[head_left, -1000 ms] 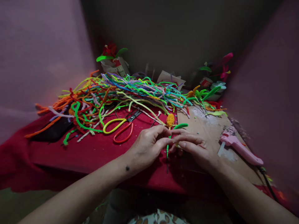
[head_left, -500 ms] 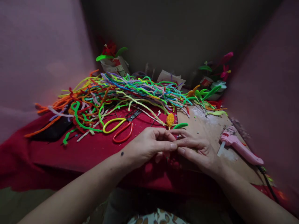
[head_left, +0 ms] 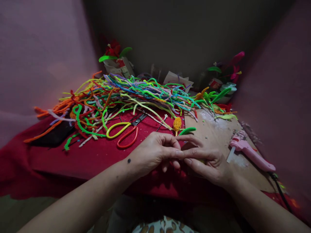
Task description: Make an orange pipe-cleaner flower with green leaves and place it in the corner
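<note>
My left hand and my right hand meet fingertip to fingertip above the red cloth, near the table's front edge. Between them they pinch the stem of a small pipe-cleaner flower. Its orange bud and a green leaf stick up just beyond my fingers. The stem itself is hidden by my fingers.
A big heap of coloured pipe cleaners covers the back of the table. Yellow-and-red scissors lie left of my hands. A pink glue gun rests on the cardboard sheet at right. Finished flowers stand behind.
The green stem that hung below my fingers a second ago is no longer visible. Both hands have closed in and shifted slightly toward me.
</note>
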A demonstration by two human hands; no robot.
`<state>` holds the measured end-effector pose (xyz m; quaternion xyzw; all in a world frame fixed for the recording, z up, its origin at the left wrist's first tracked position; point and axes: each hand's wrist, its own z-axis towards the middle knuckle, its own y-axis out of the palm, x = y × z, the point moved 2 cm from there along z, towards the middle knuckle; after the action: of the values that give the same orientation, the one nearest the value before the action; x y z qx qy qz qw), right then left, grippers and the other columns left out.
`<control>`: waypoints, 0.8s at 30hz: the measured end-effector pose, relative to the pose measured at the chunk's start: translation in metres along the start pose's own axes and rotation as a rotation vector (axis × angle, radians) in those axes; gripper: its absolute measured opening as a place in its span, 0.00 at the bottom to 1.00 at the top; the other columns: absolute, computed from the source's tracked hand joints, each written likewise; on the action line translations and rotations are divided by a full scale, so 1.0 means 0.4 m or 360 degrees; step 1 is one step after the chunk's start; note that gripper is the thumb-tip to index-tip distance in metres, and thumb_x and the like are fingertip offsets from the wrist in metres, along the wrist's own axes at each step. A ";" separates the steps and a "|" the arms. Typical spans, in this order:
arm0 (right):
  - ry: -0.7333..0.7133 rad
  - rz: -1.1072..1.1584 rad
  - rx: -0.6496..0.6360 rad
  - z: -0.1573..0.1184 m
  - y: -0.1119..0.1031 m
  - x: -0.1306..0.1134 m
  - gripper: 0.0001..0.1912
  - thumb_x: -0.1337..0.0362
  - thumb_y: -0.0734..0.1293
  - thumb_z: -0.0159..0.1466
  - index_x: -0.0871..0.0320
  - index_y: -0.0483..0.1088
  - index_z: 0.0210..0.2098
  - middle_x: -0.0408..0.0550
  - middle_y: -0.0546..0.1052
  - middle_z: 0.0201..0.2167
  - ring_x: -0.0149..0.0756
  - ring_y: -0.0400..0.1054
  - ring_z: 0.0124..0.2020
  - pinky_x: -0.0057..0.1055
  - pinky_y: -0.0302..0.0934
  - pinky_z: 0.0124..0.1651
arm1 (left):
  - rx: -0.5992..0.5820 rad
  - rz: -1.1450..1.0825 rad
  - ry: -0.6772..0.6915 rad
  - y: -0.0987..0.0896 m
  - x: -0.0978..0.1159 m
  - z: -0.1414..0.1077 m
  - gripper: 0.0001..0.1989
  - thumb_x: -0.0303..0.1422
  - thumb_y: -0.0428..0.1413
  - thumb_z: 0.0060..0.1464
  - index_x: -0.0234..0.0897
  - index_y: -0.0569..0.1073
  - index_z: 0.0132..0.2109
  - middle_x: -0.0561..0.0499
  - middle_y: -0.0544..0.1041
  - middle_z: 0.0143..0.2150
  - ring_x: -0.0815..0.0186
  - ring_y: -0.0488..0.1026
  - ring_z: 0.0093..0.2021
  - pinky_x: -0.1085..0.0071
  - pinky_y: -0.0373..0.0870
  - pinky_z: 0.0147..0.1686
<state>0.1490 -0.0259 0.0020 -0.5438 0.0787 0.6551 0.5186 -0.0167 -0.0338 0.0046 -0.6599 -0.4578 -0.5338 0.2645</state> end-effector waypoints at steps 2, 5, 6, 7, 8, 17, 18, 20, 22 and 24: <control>0.0001 -0.0049 -0.0016 0.000 0.001 -0.001 0.16 0.72 0.62 0.61 0.51 0.75 0.43 0.52 0.76 0.38 0.43 0.64 0.53 0.41 0.62 0.50 | 0.0031 0.0113 -0.0014 0.005 0.005 -0.004 0.10 0.36 0.55 0.50 0.34 0.66 0.28 0.54 0.70 0.21 0.77 0.59 0.16 0.79 0.54 0.17; 0.0056 -0.0084 0.0023 -0.001 0.003 0.003 0.15 0.72 0.62 0.60 0.51 0.76 0.42 0.52 0.73 0.44 0.43 0.65 0.52 0.41 0.62 0.50 | 0.0162 0.0386 0.0171 0.010 0.009 -0.012 0.08 0.32 0.51 0.53 0.34 0.65 0.28 0.55 0.68 0.23 0.74 0.62 0.21 0.77 0.58 0.21; 0.0073 -0.0092 0.0054 -0.001 0.004 0.005 0.15 0.72 0.62 0.60 0.51 0.76 0.42 0.52 0.73 0.45 0.43 0.65 0.52 0.40 0.62 0.50 | 0.0242 0.0531 0.0318 0.011 0.010 -0.015 0.07 0.30 0.50 0.54 0.35 0.65 0.28 0.54 0.69 0.25 0.73 0.64 0.24 0.76 0.61 0.25; 0.0085 -0.0101 0.0086 0.000 0.005 0.006 0.15 0.72 0.62 0.60 0.51 0.75 0.42 0.52 0.73 0.45 0.42 0.65 0.52 0.40 0.62 0.50 | 0.0341 0.0697 0.0489 0.012 0.010 -0.018 0.06 0.27 0.48 0.54 0.35 0.64 0.28 0.52 0.69 0.28 0.70 0.65 0.29 0.74 0.63 0.30; 0.0098 -0.0113 0.0113 0.000 0.007 0.008 0.15 0.72 0.62 0.61 0.51 0.75 0.41 0.52 0.73 0.45 0.42 0.65 0.51 0.40 0.62 0.50 | 0.0443 0.0865 0.0651 0.013 0.008 -0.021 0.06 0.26 0.47 0.54 0.35 0.64 0.29 0.51 0.69 0.31 0.68 0.66 0.33 0.72 0.63 0.34; 0.0242 -0.0262 0.0280 -0.018 0.006 0.019 0.17 0.66 0.62 0.61 0.55 0.62 0.50 0.52 0.72 0.44 0.40 0.68 0.45 0.37 0.63 0.48 | 0.0574 0.0762 0.0399 0.019 0.016 -0.009 0.07 0.31 0.50 0.54 0.36 0.62 0.29 0.56 0.65 0.23 0.73 0.60 0.22 0.75 0.57 0.23; 0.0222 -0.0258 0.0283 -0.021 0.006 0.020 0.18 0.67 0.62 0.61 0.54 0.61 0.52 0.51 0.71 0.45 0.40 0.67 0.46 0.37 0.62 0.48 | 0.0501 0.0574 0.0303 0.019 0.019 -0.007 0.08 0.32 0.51 0.54 0.36 0.62 0.28 0.57 0.64 0.21 0.74 0.59 0.20 0.77 0.56 0.20; 0.0156 -0.0246 0.0272 -0.026 0.009 0.020 0.21 0.68 0.62 0.61 0.52 0.58 0.54 0.50 0.69 0.45 0.40 0.65 0.47 0.37 0.62 0.50 | 0.0322 0.0175 0.0138 0.020 0.017 -0.001 0.08 0.32 0.51 0.53 0.36 0.60 0.28 0.59 0.63 0.18 0.76 0.57 0.15 0.79 0.53 0.15; 0.0103 -0.0195 0.0242 -0.028 0.013 0.021 0.25 0.69 0.63 0.60 0.50 0.56 0.55 0.50 0.68 0.45 0.39 0.65 0.48 0.37 0.61 0.51 | 0.0156 -0.0156 0.0048 0.017 0.011 0.004 0.08 0.31 0.52 0.53 0.36 0.60 0.28 0.59 0.63 0.16 0.77 0.56 0.13 0.80 0.51 0.12; 0.0057 -0.0133 0.0229 -0.029 0.017 0.020 0.28 0.71 0.63 0.60 0.49 0.54 0.57 0.50 0.67 0.45 0.39 0.64 0.47 0.38 0.61 0.52 | 0.0016 -0.0416 -0.0014 0.015 0.004 0.009 0.08 0.29 0.52 0.51 0.35 0.61 0.27 0.59 0.62 0.16 0.77 0.56 0.13 0.81 0.52 0.11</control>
<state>0.1522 -0.0320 -0.0120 -0.5195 0.1120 0.6157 0.5818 -0.0097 -0.0328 0.0058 -0.5955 -0.5437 -0.5586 0.1940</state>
